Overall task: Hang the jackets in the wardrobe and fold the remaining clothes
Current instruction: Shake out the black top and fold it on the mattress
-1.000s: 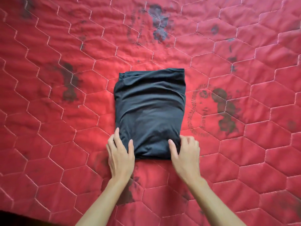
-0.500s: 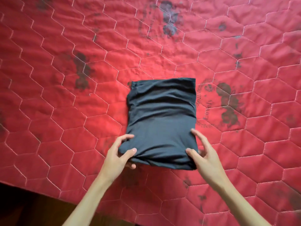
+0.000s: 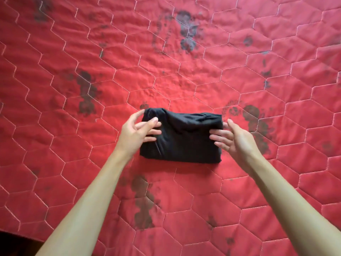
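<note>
A black garment lies folded into a compact wide rectangle on the red quilted bed cover. My left hand is at its left end, fingers spread and fairly straight, fingertips over the cloth's top. My right hand is at the right end, palm turned inward, straight fingers touching the fabric. Neither hand grips the garment. No jacket or wardrobe is in view.
The red cover with hexagon stitching and faded dark prints fills nearly the whole view. Its near edge and a dark floor strip show at the bottom left corner.
Both hands lifted the near end of the black garment and folded it away over the far half, halving its length. The fingers have since loosened and spread at its two ends.
</note>
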`<state>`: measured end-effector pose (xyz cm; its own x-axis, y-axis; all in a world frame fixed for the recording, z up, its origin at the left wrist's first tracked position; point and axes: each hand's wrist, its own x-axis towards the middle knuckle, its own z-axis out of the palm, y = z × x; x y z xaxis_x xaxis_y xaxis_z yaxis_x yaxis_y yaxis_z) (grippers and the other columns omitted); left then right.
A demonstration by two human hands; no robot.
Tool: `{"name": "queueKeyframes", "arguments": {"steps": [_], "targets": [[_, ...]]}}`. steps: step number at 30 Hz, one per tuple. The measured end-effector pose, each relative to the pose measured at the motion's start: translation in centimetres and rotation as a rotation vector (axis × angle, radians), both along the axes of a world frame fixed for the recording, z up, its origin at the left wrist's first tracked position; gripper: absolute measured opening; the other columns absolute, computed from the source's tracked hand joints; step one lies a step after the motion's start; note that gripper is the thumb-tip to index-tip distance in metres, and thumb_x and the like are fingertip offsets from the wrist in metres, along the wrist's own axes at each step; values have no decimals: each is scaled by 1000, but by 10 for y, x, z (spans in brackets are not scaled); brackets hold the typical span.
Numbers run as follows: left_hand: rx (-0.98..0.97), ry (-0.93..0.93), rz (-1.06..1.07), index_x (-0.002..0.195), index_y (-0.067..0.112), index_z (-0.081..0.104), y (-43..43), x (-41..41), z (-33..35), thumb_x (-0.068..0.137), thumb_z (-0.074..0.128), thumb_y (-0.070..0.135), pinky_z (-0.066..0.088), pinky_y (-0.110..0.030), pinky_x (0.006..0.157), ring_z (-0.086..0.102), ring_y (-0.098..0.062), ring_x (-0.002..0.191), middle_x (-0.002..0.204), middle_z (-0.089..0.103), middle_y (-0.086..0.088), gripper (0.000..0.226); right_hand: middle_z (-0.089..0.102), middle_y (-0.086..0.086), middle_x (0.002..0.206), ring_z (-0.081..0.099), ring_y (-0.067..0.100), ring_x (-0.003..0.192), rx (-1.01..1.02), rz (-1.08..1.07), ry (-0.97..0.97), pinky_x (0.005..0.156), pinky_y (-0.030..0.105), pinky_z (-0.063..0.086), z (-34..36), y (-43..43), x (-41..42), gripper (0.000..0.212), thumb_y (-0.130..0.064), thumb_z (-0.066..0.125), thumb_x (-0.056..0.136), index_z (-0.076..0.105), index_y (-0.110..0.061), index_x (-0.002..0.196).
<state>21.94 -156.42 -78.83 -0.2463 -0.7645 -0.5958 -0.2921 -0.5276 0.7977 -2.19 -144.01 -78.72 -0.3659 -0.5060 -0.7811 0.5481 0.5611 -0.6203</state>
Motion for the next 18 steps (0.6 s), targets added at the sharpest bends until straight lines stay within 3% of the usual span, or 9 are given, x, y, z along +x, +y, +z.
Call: {"name": "queueKeyframes", "arguments": {"steps": [2,3,5,7,9,12,15,18], "targets": [[-250,-296,-43,148,15,37,0,-11,-17,91,68,16,56,-26,86,72,-9,84,100,74,2,65,72,7,96,70,18,78,73,61,174,63,23,53,-11,-8,6,31,-33,44,106,54,-10,124],[-430,-412,-91,146,14,41,5,-15,-23,90,65,10,52,-22,90,69,-8,88,103,72,3,61,68,3,98,67,19,83,108,123,354,68,25,50,-17,-8,13,33,-29,48,104,50,-9,130],[-766,-482,-227,136,9,53,18,-25,-36,87,60,3,45,-28,98,62,-19,103,114,68,-4,50,61,2,109,59,25,102,71,287,882,90,32,43,-25,-4,33,38,-18,55,96,50,-8,133],[-955,-510,-400,130,5,59,33,-38,-50,86,56,3,41,-39,106,56,-28,118,125,64,-10,44,56,12,131,51,31,122,-99,476,1200,105,38,36,-34,-3,54,45,-9,55,87,53,-5,132],[-1044,-609,-613,133,3,59,46,-43,-67,87,53,9,34,-49,113,49,-31,133,139,57,-13,46,44,16,151,39,31,140,-212,732,1271,113,39,30,-50,-5,69,54,-9,52,84,52,-4,138],[-1062,-771,-885,146,8,48,53,-35,-89,93,50,22,20,-54,120,30,-29,148,159,36,-13,54,25,11,163,23,26,151,-181,1096,1315,120,41,22,-76,-1,79,58,-24,39,96,36,-9,153],[-1015,-818,-899,155,22,35,47,-29,-93,101,40,37,15,-55,121,17,-31,153,165,19,-16,56,20,8,165,20,23,152,-59,1165,1335,123,41,15,-93,6,62,63,-44,32,102,27,-12,156],[-902,-919,-805,159,26,21,44,-22,-93,102,33,48,12,-55,121,7,-28,155,167,6,-13,62,20,8,165,18,22,152,33,1110,1343,124,43,14,-95,16,45,66,-49,30,102,26,-13,157]]}}
